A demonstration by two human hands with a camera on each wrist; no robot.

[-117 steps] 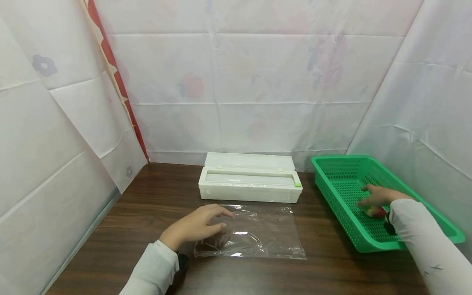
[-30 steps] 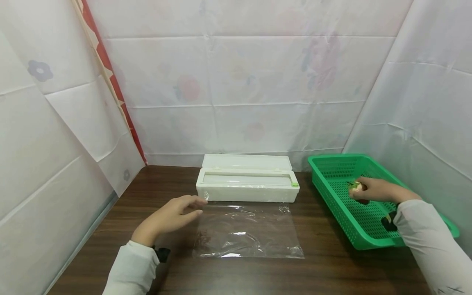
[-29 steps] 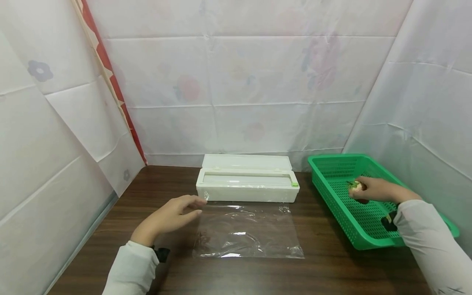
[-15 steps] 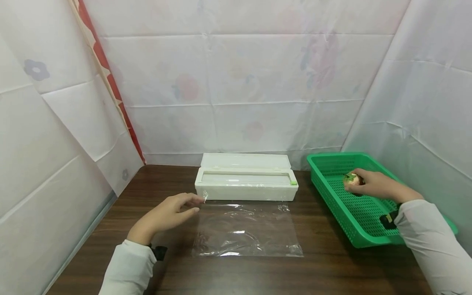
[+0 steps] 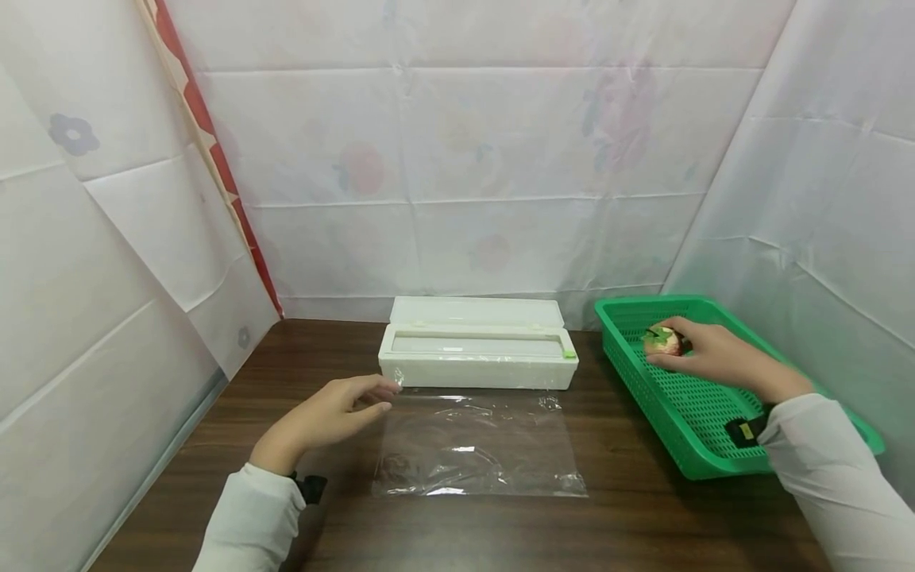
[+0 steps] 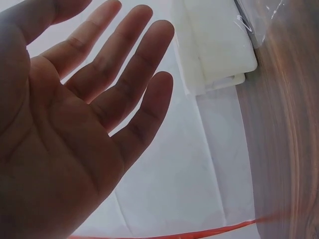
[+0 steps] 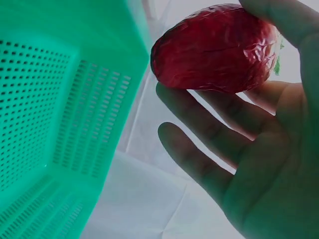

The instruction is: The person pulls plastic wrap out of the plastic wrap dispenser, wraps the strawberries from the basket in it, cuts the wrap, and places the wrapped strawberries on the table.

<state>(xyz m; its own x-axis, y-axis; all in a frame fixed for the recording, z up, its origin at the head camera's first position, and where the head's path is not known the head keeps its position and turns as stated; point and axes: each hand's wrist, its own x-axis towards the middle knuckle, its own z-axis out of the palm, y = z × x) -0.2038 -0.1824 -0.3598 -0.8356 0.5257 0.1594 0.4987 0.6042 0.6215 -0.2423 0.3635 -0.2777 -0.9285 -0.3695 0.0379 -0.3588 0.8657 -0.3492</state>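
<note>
My right hand (image 5: pixel 725 361) pinches a glossy red oblong vegetable (image 5: pixel 663 342), pale at one end with a green leafy tip; its exact kind I cannot tell. In the right wrist view its wrinkled red side (image 7: pixel 214 52) lies between thumb and fingers, the lower fingers spread apart. Hand and vegetable are over the green perforated basket (image 5: pixel 639 405). With fingers loosely bent and holding nothing, my left hand (image 5: pixel 322 417) hovers by the left edge of a clear plastic film sheet (image 5: pixel 486 445). The left wrist view shows its bare palm (image 6: pixel 65 134).
Behind the film stands a long white cling film box (image 5: pixel 479 373), its lid (image 5: pixel 475 311) raised and a small green slider (image 5: pixel 569 354) at its right end. Pale cloth walls (image 5: pixel 457 175) close in the dark wooden table (image 5: pixel 443 536) at the back and sides.
My right hand has taken hold of the red vegetable in the basket, lifted it and carried it left. Earlier, my left hand drew back leftward from over the film; lately it stays nearly still.
</note>
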